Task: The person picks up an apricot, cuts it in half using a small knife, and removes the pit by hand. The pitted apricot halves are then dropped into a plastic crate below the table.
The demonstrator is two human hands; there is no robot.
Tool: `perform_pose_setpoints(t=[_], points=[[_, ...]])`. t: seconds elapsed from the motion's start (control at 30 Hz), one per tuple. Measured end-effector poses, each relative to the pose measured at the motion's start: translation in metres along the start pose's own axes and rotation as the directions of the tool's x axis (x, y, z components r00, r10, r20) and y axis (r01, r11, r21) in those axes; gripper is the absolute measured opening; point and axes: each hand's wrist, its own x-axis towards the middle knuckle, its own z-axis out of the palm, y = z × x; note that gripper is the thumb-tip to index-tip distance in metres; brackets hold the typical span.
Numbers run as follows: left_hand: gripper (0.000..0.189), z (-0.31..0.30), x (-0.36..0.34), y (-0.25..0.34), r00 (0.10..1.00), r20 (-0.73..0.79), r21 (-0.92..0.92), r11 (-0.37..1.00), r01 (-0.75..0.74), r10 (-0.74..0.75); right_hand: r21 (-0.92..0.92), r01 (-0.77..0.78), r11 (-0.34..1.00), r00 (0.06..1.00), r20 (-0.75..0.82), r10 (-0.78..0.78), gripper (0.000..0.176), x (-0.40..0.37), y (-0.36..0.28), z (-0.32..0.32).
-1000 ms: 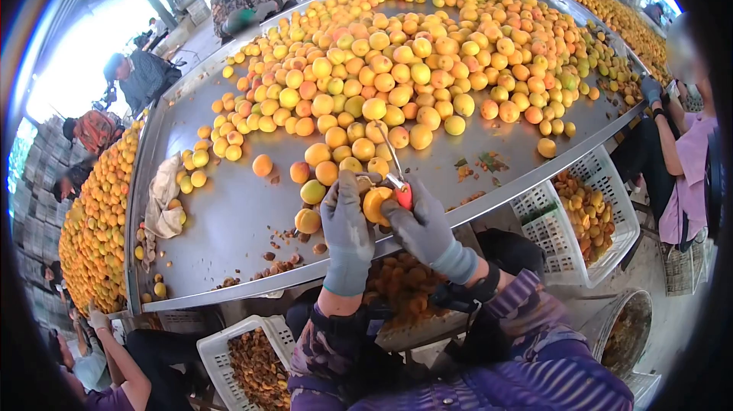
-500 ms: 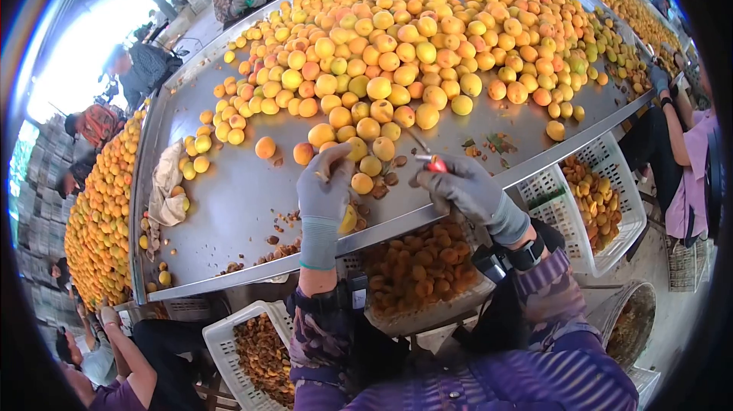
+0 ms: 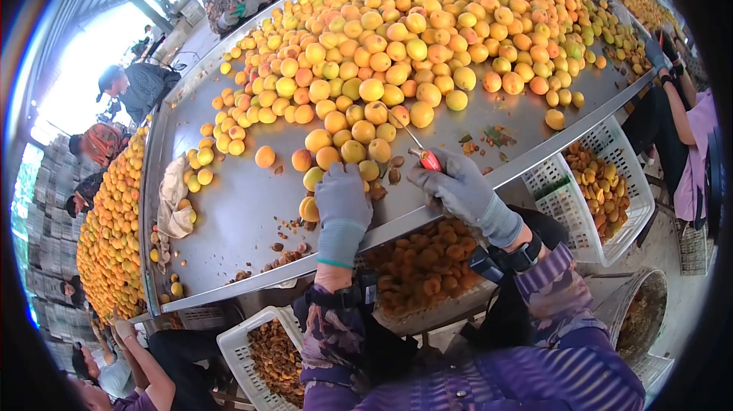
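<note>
My left hand [image 3: 343, 205], in a grey glove, lies palm down at the near edge of the apricot pile [image 3: 405, 52]. Its bent fingertips touch the closest fruit; the thumb and palm side are hidden. One apricot [image 3: 308, 209] sits just beside its outer edge. My right hand [image 3: 458, 186], gloved the same way, grips a small knife [image 3: 431, 161] by its red handle. The thin blade points up and left toward the fruit. Brown pits and scraps [image 3: 395, 175] lie on the metal between my hands.
The metal table [image 3: 229, 235] has a raised rim. Below it stands a crate of apricot halves [image 3: 427, 258]. More crates flank me: pits [image 3: 279, 361] to the left, halves [image 3: 599, 197] to the right. A cloth [image 3: 174, 197] lies at the left. Several people work around the tables.
My left hand has turned palm down and come down onto the nearest apricots, moving slightly right. The right hand still holds the knife, and its blade now shows more plainly. The view has shifted slightly.
</note>
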Motion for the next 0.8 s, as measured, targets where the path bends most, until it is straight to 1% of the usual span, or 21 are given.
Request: perform_pose_setpoints(t=[0.07,0.1,0.13,0.17,0.2,0.23,0.27,0.3,0.33,0.37,0.4,0.43,0.47,0.5,0.53,0.57,0.6,0.63,0.7,0.8], points=[[0.038,0.005,-0.001,-0.007,0.99,-0.141,-0.123,0.991,-0.042,0.025,0.102,0.024,0.995,0.998,-0.057,-0.018,0.025,-0.004,-0.004,0.004],[0.038,0.001,-0.002,-0.01,0.989,-0.146,-0.122,0.991,-0.045,0.027,0.101,0.03,0.994,0.998,-0.06,-0.024,0.025,-0.005,-0.003,0.004],[0.039,-0.004,-0.003,-0.013,0.987,-0.154,-0.698,0.712,-0.075,-0.046,0.115,0.08,0.99,0.996,-0.053,-0.074,0.025,-0.005,-0.002,0.003],[0.04,-0.01,-0.005,-0.015,0.988,-0.116,-0.985,0.142,-0.101,-0.104,0.13,0.131,0.983,0.991,-0.047,-0.126,0.026,-0.005,-0.001,0.003],[0.042,-0.02,-0.009,-0.015,0.996,-0.021,-0.991,-0.129,-0.032,-0.083,0.132,0.14,0.981,0.99,-0.049,-0.134,0.026,-0.006,0.002,0.004],[0.042,-0.022,-0.01,-0.014,0.996,-0.028,-0.991,-0.127,-0.038,-0.083,0.154,0.169,0.974,0.985,0.004,-0.171,0.03,-0.005,0.005,0.006],[0.041,-0.022,-0.009,-0.01,0.999,-0.01,-0.89,-0.456,-0.024,-0.035,0.176,0.196,0.965,0.976,0.057,-0.208,0.034,-0.005,0.007,0.008],[0.04,-0.023,-0.01,-0.006,1.0,-0.008,-0.683,-0.73,0.008,0.019,0.176,0.201,0.964,0.975,0.058,-0.214,0.034,-0.004,0.009,0.01],[0.04,-0.028,-0.012,0.0,0.999,0.011,-0.637,-0.771,0.033,0.033,0.171,0.219,0.961,0.968,0.089,-0.236,0.039,-0.003,0.011,0.011],[0.04,-0.029,-0.014,0.002,0.999,0.009,-0.637,-0.77,0.03,0.032,0.165,0.236,0.958,0.959,0.12,-0.257,0.044,-0.003,0.013,0.013],[0.041,-0.029,-0.016,0.003,0.996,-0.051,-0.659,-0.752,0.022,0.075,0.209,0.245,0.947,0.952,0.134,-0.276,0.045,-0.004,0.012,0.016],[0.041,-0.028,-0.017,0.004,0.987,-0.11,-0.681,-0.733,0.012,0.119,0.208,0.246,0.947,0.952,0.134,-0.277,0.045,-0.006,0.01,0.018],[0.045,-0.027,-0.017,0.005,0.98,-0.148,-0.685,-0.729,-0.006,0.131,0.214,0.242,0.947,0.95,0.149,-0.276,0.046,-0.008,0.008,0.019],[0.045,-0.027,-0.017,0.006,0.98,-0.151,-0.684,-0.73,-0.009,0.13,0.219,0.237,0.946,0.947,0.164,-0.276,0.046,-0.009,0.007,0.02],[0.048,-0.029,-0.017,0.006,0.975,-0.187,-0.725,-0.687,-0.051,0.124,0.217,0.239,0.946,0.947,0.165,-0.277,0.046,-0.01,0.008,0.02],[0.05,-0.032,-0.018,0.007,0.967,-0.222,-0.762,-0.64,-0.094,0.122,0.214,0.262,0.941,0.934,0.19,-0.303,0.039,-0.01,0.01,0.019],[0.05,-0.036,-0.02,0.01,0.967,-0.223,-0.762,-0.64,-0.095,0.123,0.212,0.286,0.935,0.919,0.215,-0.33,0.033,-0.011,0.01,0.018],[0.051,-0.041,-0.023,0.012,0.972,-0.205,-0.778,-0.622,-0.092,0.112,0.212,0.288,0.934,0.919,0.214,-0.332,0.033,-0.011,0.01,0.017],[0.053,-0.043,-0.024,0.014,0.977,-0.188,-0.793,-0.603,-0.09,0.102,0.17,0.319,0.932,0.896,0.267,-0.355,0.035,-0.012,0.008,0.014],[0.055,-0.039,-0.021,0.01,0.973,-0.193,-0.816,-0.572,-0.086,0.13,0.121,0.339,0.933,0.901,0.243,-0.359,0.037,-0.014,0.004,0.013]])
